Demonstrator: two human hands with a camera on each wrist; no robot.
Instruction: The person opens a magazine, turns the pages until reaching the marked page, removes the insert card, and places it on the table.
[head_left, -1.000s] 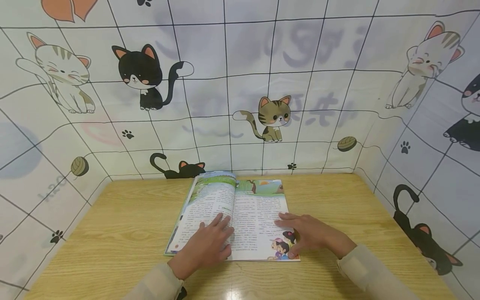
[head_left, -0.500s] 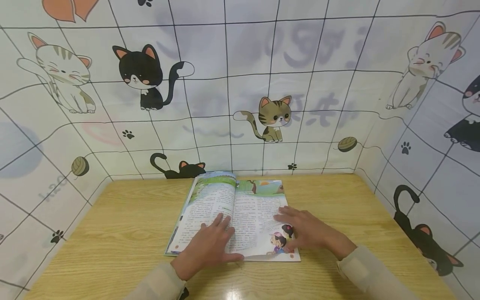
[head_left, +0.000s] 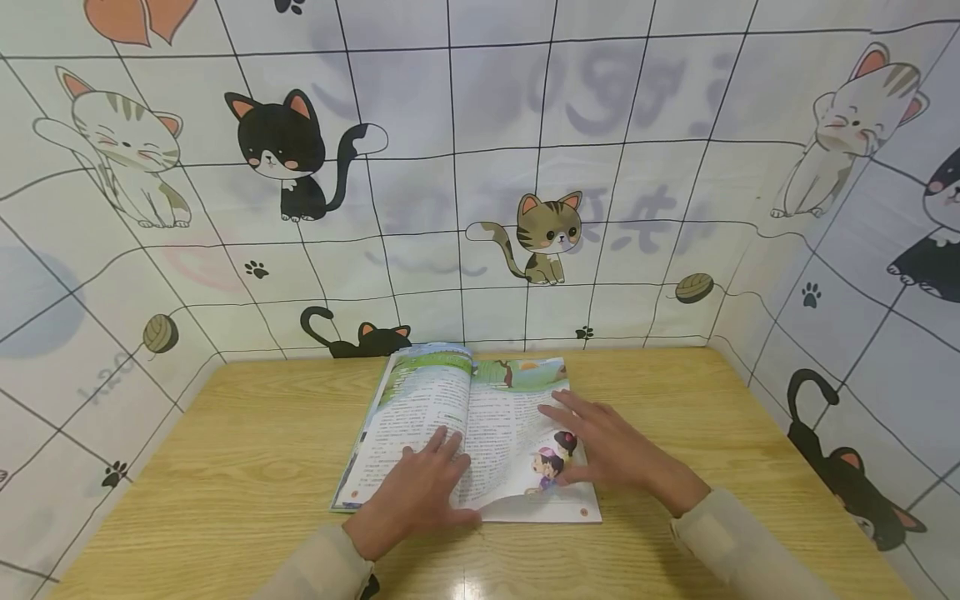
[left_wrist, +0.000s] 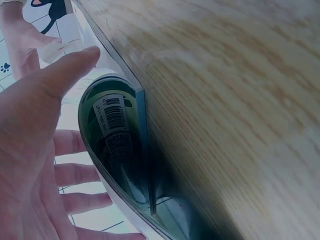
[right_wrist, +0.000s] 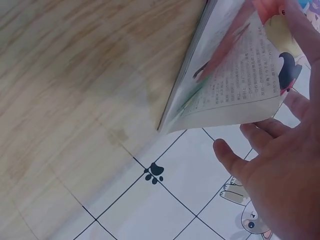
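Note:
An open magazine-like book (head_left: 491, 425) with text and coloured pictures lies on the wooden table. My left hand (head_left: 416, 492) rests on its left page near the spine, fingers spread and thumb reaching over the lower edge of the right page. At the right page's outer edge is my right hand (head_left: 618, 446), its fingers extended against the page. That page (right_wrist: 245, 80) bows up from the sheets beneath, its lower right corner lifted. In the left wrist view, the book's left side curves up below my left hand, showing a barcode label (left_wrist: 115, 115) on the cover.
The wooden table (head_left: 247, 442) spreads around the book on both sides. Behind it and at the sides hangs a white gridded cloth (head_left: 420, 192) printed with cartoon cats, paw prints and yarn balls.
My right hand has slid slightly up and left, and the right page has curled up with it, baring the sheet underneath. My left thumb has spread out to the right.

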